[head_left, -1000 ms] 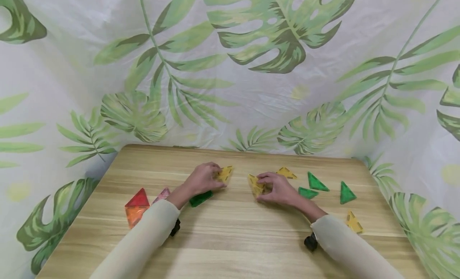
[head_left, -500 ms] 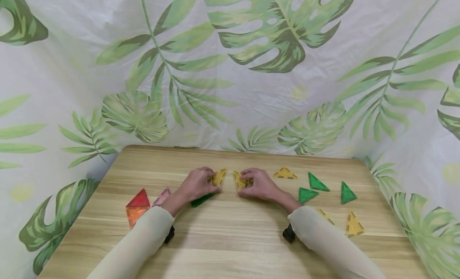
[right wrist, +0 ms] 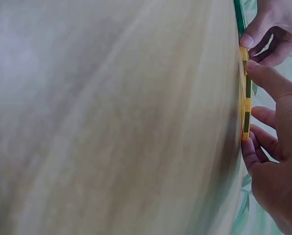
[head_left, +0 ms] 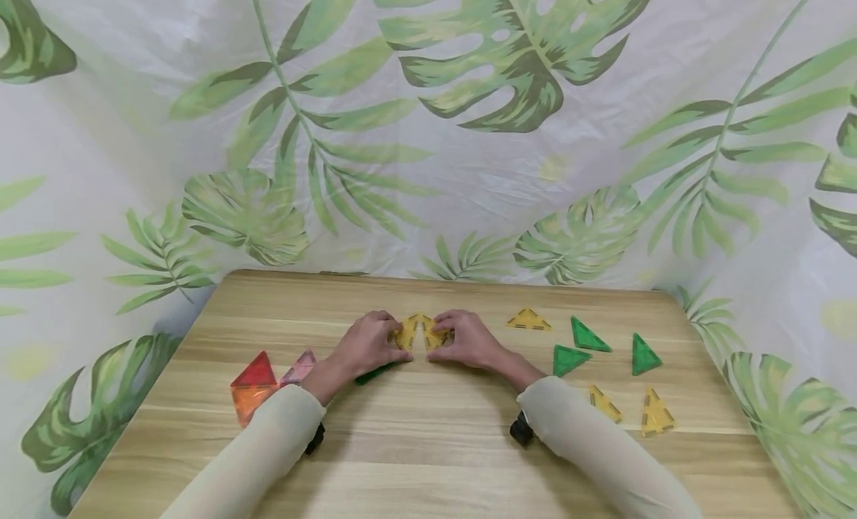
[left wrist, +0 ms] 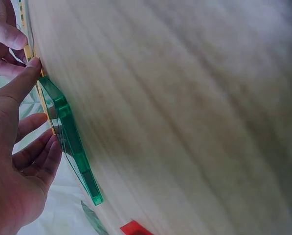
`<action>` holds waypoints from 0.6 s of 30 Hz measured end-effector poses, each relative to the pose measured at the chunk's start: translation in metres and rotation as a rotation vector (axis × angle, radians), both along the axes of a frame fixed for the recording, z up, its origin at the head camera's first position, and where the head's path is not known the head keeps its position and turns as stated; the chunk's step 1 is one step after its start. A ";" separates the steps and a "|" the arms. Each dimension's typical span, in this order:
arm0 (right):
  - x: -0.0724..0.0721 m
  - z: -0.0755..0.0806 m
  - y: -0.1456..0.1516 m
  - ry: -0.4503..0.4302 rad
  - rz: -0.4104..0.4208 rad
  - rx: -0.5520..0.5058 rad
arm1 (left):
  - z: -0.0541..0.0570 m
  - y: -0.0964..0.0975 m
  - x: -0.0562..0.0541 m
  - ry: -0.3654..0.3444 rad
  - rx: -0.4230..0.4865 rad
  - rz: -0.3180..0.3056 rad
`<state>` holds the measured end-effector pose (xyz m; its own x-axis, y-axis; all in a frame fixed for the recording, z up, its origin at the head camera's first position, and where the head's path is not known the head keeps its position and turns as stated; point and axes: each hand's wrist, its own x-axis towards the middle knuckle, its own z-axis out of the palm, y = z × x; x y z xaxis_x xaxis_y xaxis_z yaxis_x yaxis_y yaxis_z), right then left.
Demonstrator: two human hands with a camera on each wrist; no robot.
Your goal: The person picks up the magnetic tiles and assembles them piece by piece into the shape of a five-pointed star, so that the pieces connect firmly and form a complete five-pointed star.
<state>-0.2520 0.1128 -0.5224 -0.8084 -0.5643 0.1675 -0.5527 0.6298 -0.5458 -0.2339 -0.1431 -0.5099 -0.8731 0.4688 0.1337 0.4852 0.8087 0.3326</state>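
Nearest the person, two cream sleeves [head_left: 248,456] reach over the wood-grain table [head_left: 428,459], a small black device [head_left: 521,428] showing under the right cuff. To the right lie two yellow triangles [head_left: 658,413], near each other; to the left, an orange tile [head_left: 249,404], partly covered by the sleeve, meets a red triangle [head_left: 257,372], with a pink tile [head_left: 299,367] beside them. Farther in, a dark green tile [head_left: 373,374] lies partly hidden by the left hand [head_left: 367,342], which pinches a yellow tile [head_left: 407,333], thumb on its near side and fingers on its far side, so that it juts from the grip toward the right. The right hand [head_left: 472,340] mirrors this, thumb and fingers pinching a second yellow tile [head_left: 432,333] that juts leftward. Between the held tiles runs a narrow wedge of bare wood, tapering away from the person; whether their far tips touch cannot be told. Right of the hands are three green triangles [head_left: 646,354], and beyond them a yellow triangular tile [head_left: 529,320]. Behind the table hangs a leaf-print cloth [head_left: 415,192].
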 end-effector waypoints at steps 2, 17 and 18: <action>0.000 0.000 -0.003 0.006 -0.003 0.011 | 0.000 0.000 0.000 0.005 -0.008 -0.001; 0.005 0.003 -0.018 0.040 -0.029 0.006 | -0.001 0.000 -0.001 0.021 0.019 -0.020; 0.006 0.003 -0.018 0.036 -0.030 0.004 | -0.001 0.000 -0.001 0.019 0.019 -0.020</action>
<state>-0.2463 0.0951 -0.5190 -0.8187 -0.5404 0.1943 -0.5524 0.6485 -0.5238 -0.2348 -0.1427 -0.5104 -0.8608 0.4833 0.1594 0.5076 0.7924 0.3384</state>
